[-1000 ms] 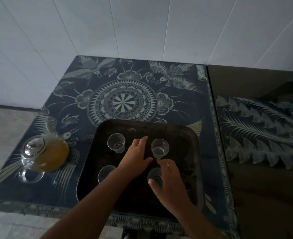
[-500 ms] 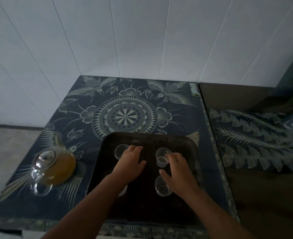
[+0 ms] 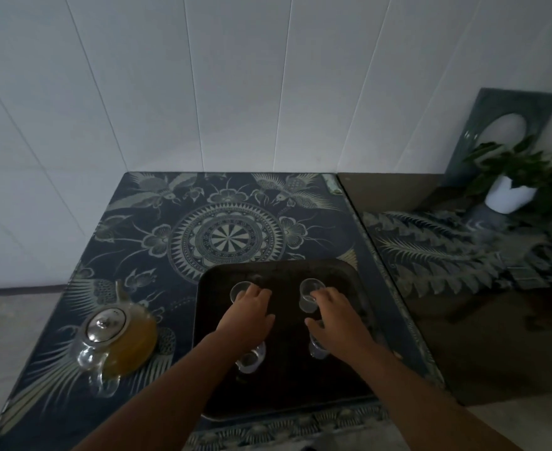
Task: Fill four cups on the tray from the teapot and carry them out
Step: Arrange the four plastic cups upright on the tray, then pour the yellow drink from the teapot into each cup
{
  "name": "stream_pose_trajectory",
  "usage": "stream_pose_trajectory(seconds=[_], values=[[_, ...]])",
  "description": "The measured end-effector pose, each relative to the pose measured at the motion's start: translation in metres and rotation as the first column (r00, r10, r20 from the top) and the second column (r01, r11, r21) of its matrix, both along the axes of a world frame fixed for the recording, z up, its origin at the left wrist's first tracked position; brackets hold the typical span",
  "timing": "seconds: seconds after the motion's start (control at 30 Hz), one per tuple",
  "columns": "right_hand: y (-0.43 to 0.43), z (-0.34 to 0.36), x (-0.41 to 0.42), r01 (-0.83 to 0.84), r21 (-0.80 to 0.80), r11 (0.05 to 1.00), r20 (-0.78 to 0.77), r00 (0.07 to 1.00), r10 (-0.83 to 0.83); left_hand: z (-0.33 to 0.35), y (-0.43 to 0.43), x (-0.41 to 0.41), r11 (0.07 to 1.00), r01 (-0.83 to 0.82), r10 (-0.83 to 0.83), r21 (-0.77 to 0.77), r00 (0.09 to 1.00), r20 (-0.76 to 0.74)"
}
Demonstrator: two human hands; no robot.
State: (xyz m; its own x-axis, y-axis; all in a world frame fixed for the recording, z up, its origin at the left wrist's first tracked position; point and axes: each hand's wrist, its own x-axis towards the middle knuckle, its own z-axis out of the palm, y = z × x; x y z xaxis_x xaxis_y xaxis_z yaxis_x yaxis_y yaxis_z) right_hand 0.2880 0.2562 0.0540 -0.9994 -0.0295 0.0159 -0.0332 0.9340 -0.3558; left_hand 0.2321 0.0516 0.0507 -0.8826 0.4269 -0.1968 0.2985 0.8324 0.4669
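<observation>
A dark square tray [image 3: 349,382] lies on the patterned table with several small clear glass cups on it. My left hand [image 3: 247,315] reaches over the tray, fingertips touching the far left cup [image 3: 237,288]. My right hand [image 3: 336,315] has its fingers against the far right cup [image 3: 308,296], thumb spread just below it. The near left cup [image 3: 250,361] and near right cup [image 3: 318,351] are partly hidden under my wrists. All the cups look empty. A glass teapot [image 3: 121,340] of amber tea with a metal lid stands left of the tray.
The dark blue table top [image 3: 225,236] with a round ornament meets a white panelled wall behind. To the right is a lower dark surface [image 3: 463,320] with a potted plant [image 3: 512,187] and a framed panel against the wall.
Both hands have moved away from me, from the tray's middle to the two far cups. My head has lifted, so more wall and the plant show.
</observation>
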Motion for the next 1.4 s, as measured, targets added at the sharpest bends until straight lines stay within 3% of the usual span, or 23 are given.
stream_pose_trajectory(seconds=[0.6,0.87,1.07,1.4], values=[[0.008,0.005,-0.002,-0.017,-0.043,0.999,-0.012,1.000,0.017,0.004,-0.035,0.021,0.981,-0.194,0.194,0.011,0.980,-0.037],[-0.026,0.001,-0.014,-0.162,-0.110,0.981,-0.033,0.987,0.159,0.007,-0.047,0.036,0.951,-0.310,0.310,0.010,0.949,-0.048],[-0.067,0.002,-0.020,-0.326,-0.122,0.938,-0.074,0.945,0.319,0.009,-0.085,0.057,0.890,-0.457,0.455,0.001,0.886,-0.082],[-0.130,0.000,-0.014,-0.445,-0.322,0.836,0.023,0.879,0.477,0.007,-0.136,0.113,0.721,-0.692,0.693,0.035,0.720,-0.037]])
